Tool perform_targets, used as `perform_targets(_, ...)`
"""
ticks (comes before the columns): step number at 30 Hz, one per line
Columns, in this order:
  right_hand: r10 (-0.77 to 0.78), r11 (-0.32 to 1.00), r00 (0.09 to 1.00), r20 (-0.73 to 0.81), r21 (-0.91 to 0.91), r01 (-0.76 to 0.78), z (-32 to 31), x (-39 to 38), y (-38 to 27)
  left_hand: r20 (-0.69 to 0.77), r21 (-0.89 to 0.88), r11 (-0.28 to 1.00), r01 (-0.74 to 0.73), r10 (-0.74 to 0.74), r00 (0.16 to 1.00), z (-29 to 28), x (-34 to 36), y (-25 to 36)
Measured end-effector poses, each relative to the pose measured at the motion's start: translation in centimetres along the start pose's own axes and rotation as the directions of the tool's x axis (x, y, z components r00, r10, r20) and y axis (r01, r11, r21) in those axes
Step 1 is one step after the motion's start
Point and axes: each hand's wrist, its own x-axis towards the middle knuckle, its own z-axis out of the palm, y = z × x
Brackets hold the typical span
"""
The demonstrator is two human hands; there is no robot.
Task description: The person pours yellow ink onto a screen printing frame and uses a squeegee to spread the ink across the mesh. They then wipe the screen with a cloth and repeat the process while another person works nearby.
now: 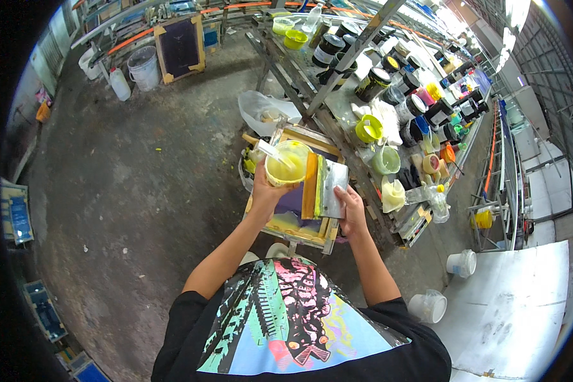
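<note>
My left hand (265,191) is closed around a round tub (268,173) of pale yellow ink, tilted so its mouth faces me. A white spatula (270,150) leans in it, its lower end in the ink. My right hand (351,209) grips the metal handle of a screen-printing squeegee (332,191). Its amber blade points left, close to the tub's rim, and a yellow-green smear runs along the joint of blade and handle. Beneath both hands lies a framed printing screen (286,234) with purple mesh and tape-covered edges, yellow ink smeared near its front.
On the right, a long table holds many ink pots (373,84), a lime-green bowl (368,128) and a cup of green ink (386,160). A metal post (356,54) rises at its edge. A plastic bag (267,113) lies beyond the screen. White buckets (428,307) stand at right.
</note>
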Motion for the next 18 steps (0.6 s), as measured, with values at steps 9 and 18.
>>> perform_targets(9, 0.015, 0.999, 0.999, 0.052, -0.043, -0.013, 0.0, -1.8, -0.6, -0.014, 0.151, 0.971, -0.183, 0.187, 0.982, -0.4, 4.1, 0.2)
perform_targets(18, -0.147, 0.585, 0.964, 0.220, -0.766, 0.265, -2.7, 4.9, 2.9, -0.126, 0.111, 0.986, -0.125, 0.139, 0.982, -7.2, 1.1, 1.9)
